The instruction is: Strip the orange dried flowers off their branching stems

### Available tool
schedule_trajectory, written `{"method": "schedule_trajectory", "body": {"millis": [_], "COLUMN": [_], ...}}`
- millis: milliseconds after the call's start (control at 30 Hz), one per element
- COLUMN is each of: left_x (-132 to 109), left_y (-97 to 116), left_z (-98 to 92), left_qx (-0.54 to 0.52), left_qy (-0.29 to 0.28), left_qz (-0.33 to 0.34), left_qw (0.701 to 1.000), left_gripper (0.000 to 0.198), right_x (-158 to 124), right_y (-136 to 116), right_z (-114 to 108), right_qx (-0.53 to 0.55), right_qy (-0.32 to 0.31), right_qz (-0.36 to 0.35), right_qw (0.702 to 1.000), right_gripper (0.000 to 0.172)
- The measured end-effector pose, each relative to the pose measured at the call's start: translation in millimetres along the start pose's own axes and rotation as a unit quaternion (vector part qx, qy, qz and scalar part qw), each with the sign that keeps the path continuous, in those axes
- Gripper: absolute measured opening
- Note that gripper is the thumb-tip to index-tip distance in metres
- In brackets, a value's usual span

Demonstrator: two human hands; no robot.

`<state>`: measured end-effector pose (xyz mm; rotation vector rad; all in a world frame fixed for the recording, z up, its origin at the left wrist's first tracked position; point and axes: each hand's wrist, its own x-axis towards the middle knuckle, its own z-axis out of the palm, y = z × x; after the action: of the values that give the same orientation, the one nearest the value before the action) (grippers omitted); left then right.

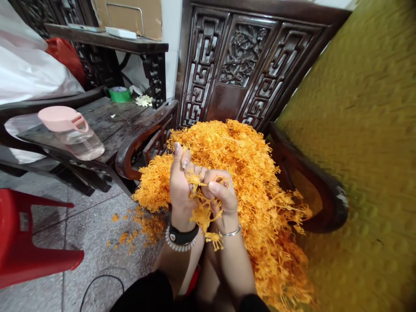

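Note:
In the head view, an orange branching plastic piece (202, 215) hangs between my two hands, with its lower end dangling over my wrists. My left hand (182, 186), with a black band and a coiled bracelet at the wrist, is closed on its left side, fingers curled inward. On the other side, my right hand (222, 190), with a silver bangle, pinches strands of the piece between thumb and fingers. Directly behind both hands rises a large heap of similar orange pieces (240, 160).
A dark carved wooden chair (227, 102) holds the heap. At left stand a wooden bench (112, 123) with a pink-lidded bottle (78, 134) and green tape roll (120, 94), and a red stool (35, 251). Orange scraps (130, 236) lie on the floor. A yellow-green textured surface (364, 143) is at right.

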<state>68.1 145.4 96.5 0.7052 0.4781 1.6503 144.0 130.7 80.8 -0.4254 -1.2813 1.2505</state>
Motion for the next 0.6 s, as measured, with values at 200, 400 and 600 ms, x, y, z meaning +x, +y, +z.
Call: {"method": "schedule_trajectory", "body": {"millis": [200,400,600], "left_x": [-7,-3,3], "left_y": [11,3,-4], "left_z": [-1.0,2.1,0.5], "left_qx": [-0.079,0.035,0.107], "left_qy": [-0.025,0.020,0.017], "left_qz": [-0.005,0.046,0.117], "left_qw": [0.997,0.998,0.987], "left_gripper": [0.044,0.041,0.036], "right_x": [-3,5,-1], "right_y": [17,9,-11], "right_z": [3,-4,-14], "right_qx": [0.028,-0.012,-0.106], "right_qy": [0.061,0.147,0.124], "right_qz": [0.022,0.041,0.044], "right_qw": [0.998,0.988,0.986], "right_gripper": [0.043,0.038,0.023]}}
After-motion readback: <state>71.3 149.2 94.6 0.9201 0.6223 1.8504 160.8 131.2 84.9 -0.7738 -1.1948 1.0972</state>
